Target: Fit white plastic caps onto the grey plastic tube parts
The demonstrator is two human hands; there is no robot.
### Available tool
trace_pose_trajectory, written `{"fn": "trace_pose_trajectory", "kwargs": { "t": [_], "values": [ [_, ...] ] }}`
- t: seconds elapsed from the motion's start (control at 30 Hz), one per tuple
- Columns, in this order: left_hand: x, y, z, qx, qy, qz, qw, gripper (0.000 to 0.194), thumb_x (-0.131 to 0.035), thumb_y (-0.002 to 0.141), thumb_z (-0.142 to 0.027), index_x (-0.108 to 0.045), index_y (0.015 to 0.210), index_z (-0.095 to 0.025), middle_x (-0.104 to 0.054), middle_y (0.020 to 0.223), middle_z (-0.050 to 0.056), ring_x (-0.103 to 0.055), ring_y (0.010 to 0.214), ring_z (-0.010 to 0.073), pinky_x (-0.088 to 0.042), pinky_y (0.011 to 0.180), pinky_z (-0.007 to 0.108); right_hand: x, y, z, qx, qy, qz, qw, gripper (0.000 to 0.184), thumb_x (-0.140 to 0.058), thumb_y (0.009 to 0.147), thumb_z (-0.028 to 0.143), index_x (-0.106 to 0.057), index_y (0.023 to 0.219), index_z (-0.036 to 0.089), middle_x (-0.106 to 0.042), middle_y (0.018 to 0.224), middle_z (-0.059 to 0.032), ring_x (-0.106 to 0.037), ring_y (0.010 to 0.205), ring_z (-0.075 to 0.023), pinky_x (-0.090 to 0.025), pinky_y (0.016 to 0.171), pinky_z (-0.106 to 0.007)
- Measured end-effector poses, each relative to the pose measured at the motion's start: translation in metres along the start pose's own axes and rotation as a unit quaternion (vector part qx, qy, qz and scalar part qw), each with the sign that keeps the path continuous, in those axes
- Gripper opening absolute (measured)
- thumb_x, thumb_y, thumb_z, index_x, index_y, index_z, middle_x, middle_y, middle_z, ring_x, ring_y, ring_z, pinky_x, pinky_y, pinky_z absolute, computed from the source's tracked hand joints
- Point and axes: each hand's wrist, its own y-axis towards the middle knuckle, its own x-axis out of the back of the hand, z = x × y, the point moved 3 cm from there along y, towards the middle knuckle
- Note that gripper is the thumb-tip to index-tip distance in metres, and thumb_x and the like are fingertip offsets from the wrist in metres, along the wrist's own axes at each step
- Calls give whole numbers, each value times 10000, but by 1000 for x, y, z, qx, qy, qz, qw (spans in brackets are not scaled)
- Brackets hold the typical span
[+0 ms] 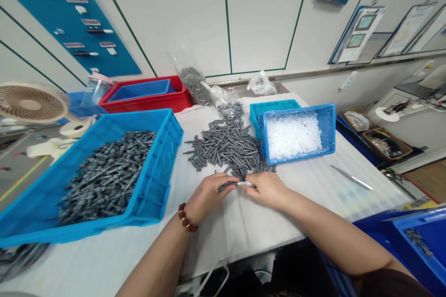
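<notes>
My left hand (210,193), with a dark red beaded bracelet on its wrist, is closed on a small dark grey ribbed piece (226,186). My right hand (266,189) pinches a thin silvery rod-like piece (245,183), which meets the grey piece end to end between the two hands. Its kind is unclear, as my fingers cover much of it. Just beyond my hands lies a heap of dark grey slender ribbed pieces (226,144) on the white-covered table (223,241).
At left, a large blue crate (170,148) holds many grey pieces. A tilted blue bin (327,139) of small white parts leans on a teal bin (275,104). Metal tweezers (351,177) lie at right. Behind are a red bin (146,100), plastic bags (195,83) and a fan (31,102).
</notes>
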Motion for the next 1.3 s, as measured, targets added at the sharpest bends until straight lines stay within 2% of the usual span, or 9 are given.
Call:
{"fn": "trace_pose_trajectory", "kwargs": {
  "t": [0.13, 0.33, 0.63, 0.97, 1.3],
  "values": [
    [2, 1, 4, 19, -1, 4, 1000, 170, -527, 837, -231, -675, 910, -186, -692, 824, 43, -629, 745, 137, -494, 702, 228, -1, 1, 0, 51, 30, 4, 998, 167, -433, 887, 251, -583, 886, 177, -647, 864, -39, -579, 765, -162, -269, 596, -245],
    [4, 1, 7, 21, 1, -14, 1000, 161, -534, 836, -242, -676, 884, -183, -693, 810, 40, -632, 728, 134, -480, 684, 215, -3, 3, -3, 62, 50, 6, 997, 178, -412, 903, 233, -574, 895, 160, -627, 859, -43, -558, 764, -157, -288, 623, -241],
    [6, 2, 4, 28, 5, 9, 1000, 166, -514, 846, -241, -668, 872, -187, -689, 801, 30, -621, 725, 130, -465, 687, 208, -2, 2, -3, 77, 64, 13, 995, 157, -429, 888, 204, -577, 925, 164, -615, 868, -38, -543, 761, -148, -291, 636, -237],
    [4, 1, 3, 31, 1, 9, 999, 169, -517, 850, -261, -667, 883, -190, -691, 813, 34, -625, 737, 136, -472, 701, 219, -2, 3, -3, 37, 29, 4, 999, 201, -443, 902, 281, -598, 835, 173, -630, 805, -22, -546, 712, -140, -217, 562, -249],
    [0, 0, -3, 24, -6, 3, 1000, 141, -541, 835, -245, -662, 886, -193, -692, 831, 28, -631, 754, 136, -481, 717, 224, -4, 3, -4, -2, -17, -17, 1000, 361, -420, 896, 464, -630, 793, 190, -654, 776, -38, -586, 726, -160, -230, 541, -250]
  ]
}}
